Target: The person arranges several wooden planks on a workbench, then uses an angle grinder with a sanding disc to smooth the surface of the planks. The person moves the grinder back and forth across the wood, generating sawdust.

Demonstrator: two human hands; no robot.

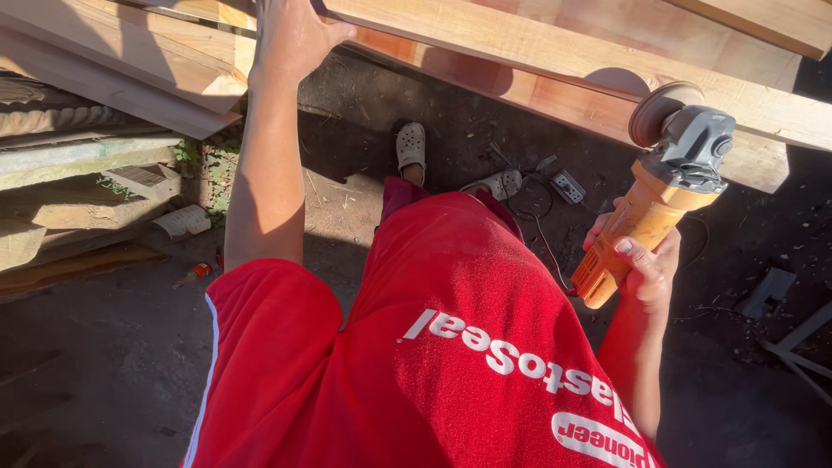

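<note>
Red shirt (451,347) fabric is filling the bottom of the view, sunlit and closest to the lens, with white lettering running across it. Rising from its left sleeve, the left hand (290,35) is lying flat on a plank (555,52), fingers spread and palm down at the plank's near edge, gripping nothing but pressing on the wood. To the right, the right hand (646,264) is wrapping closed around the orange body of a grinder (659,204), fingers curled fully about the handle. That grinder is tilting up and away from the body, its grey head and round sanding disc (659,113) meeting the side of the plank near its right end. More boards (130,61) are lying stacked to the left. Down on the dark ground, two feet in pale clogs (411,147) are standing beneath the plank, and a white power strip (568,186) is lying just beside them with a thin cable trailing away.
</note>
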